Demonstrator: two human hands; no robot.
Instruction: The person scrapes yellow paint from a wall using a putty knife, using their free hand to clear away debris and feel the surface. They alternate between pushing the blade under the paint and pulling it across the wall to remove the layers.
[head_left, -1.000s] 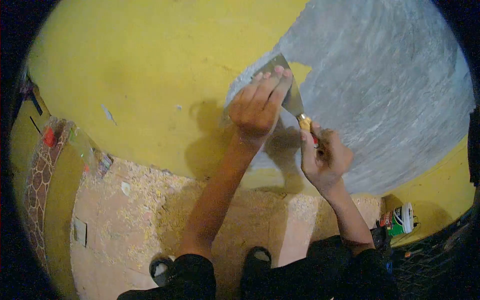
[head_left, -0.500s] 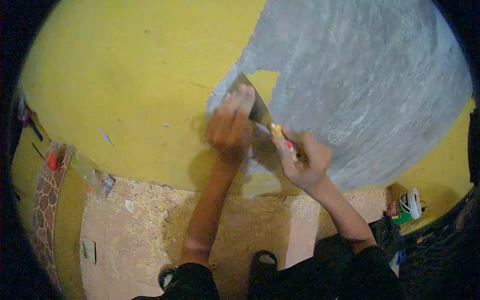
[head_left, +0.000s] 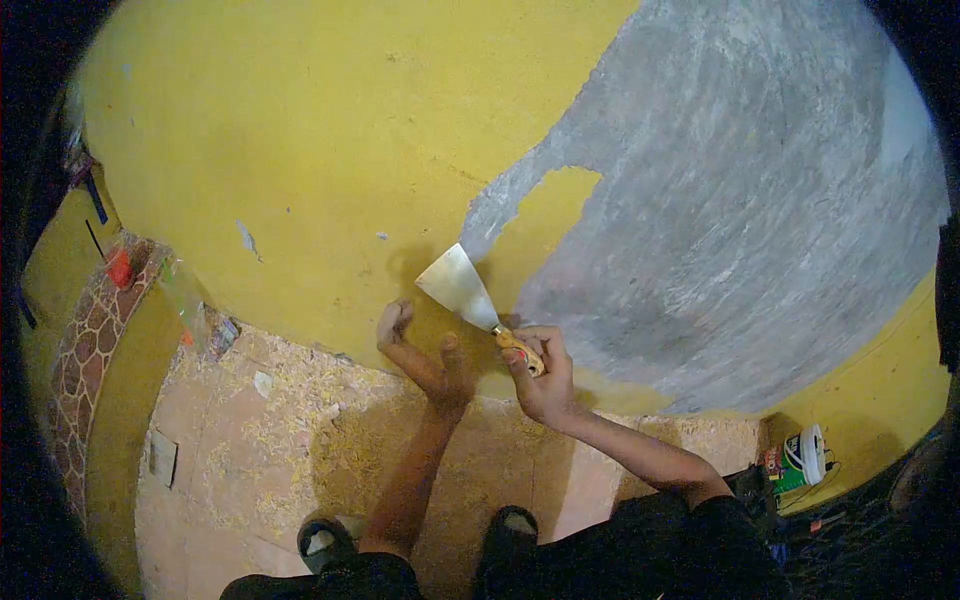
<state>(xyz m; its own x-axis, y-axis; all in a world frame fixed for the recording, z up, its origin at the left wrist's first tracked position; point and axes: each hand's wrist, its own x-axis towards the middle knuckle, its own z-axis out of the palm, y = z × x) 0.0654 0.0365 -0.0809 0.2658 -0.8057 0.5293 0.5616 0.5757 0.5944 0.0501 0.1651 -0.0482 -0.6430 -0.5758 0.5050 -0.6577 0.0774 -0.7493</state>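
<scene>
My right hand (head_left: 545,378) is closed round the wooden handle of a scraper (head_left: 460,285), whose broad metal blade points up and left. The blade lies over yellow paint at the lower tip of a bare grey strip on the wall (head_left: 300,130). My left hand (head_left: 432,360) is just below and left of the blade, off it, with thumb and fingers apart and nothing held. A large grey scraped area (head_left: 720,200) spreads over the right of the wall, with a patch of yellow paint (head_left: 545,210) left inside its left edge.
Paint flakes litter the tiled floor (head_left: 220,430) at the foot of the wall. A white and green bucket (head_left: 797,460) stands at the lower right. On the left are a stone-patterned strip (head_left: 90,355), a red object (head_left: 121,268) and a clear plastic bag (head_left: 185,295).
My left hand has come off the blade and opened, moving down. The scraper has moved down and left with my right hand, its blade face now showing. The view has shifted.
</scene>
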